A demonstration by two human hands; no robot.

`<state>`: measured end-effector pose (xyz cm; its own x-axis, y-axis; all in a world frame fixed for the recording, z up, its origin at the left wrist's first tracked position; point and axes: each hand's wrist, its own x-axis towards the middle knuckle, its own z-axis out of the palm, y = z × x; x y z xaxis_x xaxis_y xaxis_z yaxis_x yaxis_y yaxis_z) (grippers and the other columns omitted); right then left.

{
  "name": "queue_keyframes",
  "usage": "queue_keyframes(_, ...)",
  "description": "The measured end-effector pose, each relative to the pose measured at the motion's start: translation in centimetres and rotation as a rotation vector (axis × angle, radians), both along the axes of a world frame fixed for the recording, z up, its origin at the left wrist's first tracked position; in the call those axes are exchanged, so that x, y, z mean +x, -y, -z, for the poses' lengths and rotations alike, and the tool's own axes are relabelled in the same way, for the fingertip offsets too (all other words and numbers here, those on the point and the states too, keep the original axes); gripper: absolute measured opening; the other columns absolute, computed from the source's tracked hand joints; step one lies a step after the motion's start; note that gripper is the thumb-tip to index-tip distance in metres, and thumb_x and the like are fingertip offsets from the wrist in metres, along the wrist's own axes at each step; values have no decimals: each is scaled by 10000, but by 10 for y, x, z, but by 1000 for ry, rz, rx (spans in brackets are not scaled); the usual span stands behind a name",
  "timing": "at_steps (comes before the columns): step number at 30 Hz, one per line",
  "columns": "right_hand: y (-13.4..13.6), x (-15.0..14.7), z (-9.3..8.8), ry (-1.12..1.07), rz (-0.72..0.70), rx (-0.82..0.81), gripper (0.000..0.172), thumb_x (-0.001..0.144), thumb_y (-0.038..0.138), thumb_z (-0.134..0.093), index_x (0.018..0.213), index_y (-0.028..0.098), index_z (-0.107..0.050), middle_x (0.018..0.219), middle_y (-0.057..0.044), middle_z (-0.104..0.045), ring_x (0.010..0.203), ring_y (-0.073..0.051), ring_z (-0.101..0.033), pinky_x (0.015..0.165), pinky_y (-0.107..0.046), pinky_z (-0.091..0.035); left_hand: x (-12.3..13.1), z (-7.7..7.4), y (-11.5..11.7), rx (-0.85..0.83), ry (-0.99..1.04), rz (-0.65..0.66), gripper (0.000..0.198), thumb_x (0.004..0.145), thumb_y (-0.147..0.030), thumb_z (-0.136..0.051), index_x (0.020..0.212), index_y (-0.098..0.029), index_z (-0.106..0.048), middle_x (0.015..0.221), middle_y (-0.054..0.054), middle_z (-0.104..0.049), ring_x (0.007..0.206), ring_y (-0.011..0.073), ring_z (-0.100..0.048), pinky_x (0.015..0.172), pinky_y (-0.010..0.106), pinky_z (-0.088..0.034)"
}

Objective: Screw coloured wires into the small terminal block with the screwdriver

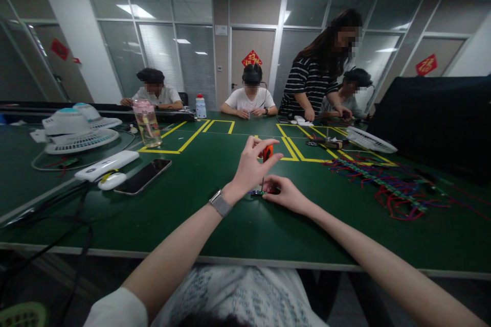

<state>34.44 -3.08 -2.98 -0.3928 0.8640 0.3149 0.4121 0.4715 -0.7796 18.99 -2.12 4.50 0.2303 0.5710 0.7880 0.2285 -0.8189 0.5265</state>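
My left hand, with a watch on its wrist, is closed around an orange-and-black screwdriver. The screwdriver stands upright, its thin shaft reaching down to a small circuit board low over the green table. Beside the shaft, my right hand pinches the right side of that board between thumb and fingers. Part of the board is hidden by the right fingertips, and whether the tip sits in a screw is too small to tell.
A phone, a white mouse, a pink-lidded bottle and white fans are on the left. Wired circuit boards and a black covered shape lie right. Several people sit or stand across the table.
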Motion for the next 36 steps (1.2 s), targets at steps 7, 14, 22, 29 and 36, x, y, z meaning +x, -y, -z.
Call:
queue_keyframes(7,-1,0,1,-27,3,-20,248,709,212,-678,938,157,-600,802,-25,-641,703,-133,-560,681,-277,-469,-1,3,-4,-64,71,101,306,865,-262,-543,1164,-228,-600,1024,55,-578,868,142,-585,741,261,-516)
queue_keyframes(14,1,-1,0,-18,-1,-18,237,716,210,-672,935,158,-597,802,-24,-645,703,-133,-566,679,-278,-471,-2,4,-5,-65,52,102,357,903,-233,-450,1247,-240,-548,1145,69,-530,974,139,-570,881,296,-481)
queue_keyframes(22,1,0,-1,-17,-13,-15,243,701,187,-661,931,162,-587,821,-29,-648,719,-141,-578,701,-289,-477,-4,3,-4,20,40,-42,310,790,-289,-650,1096,-241,-652,974,42,-556,877,147,-560,818,290,-489)
queue_keyframes(29,1,1,-1,3,-11,-10,259,697,171,-651,948,163,-588,835,-32,-651,735,-145,-582,720,-297,-478,-3,7,-9,-168,135,168,380,913,-252,-440,1286,-233,-511,1095,66,-592,862,131,-602,739,265,-516)
queue_keyframes(36,3,1,-2,23,-5,6,207,708,175,-650,908,160,-600,831,-37,-653,734,-145,-588,710,-288,-485,-6,7,-8,-33,91,-34,321,870,-294,-531,1177,-247,-614,1087,60,-527,938,138,-562,832,274,-486)
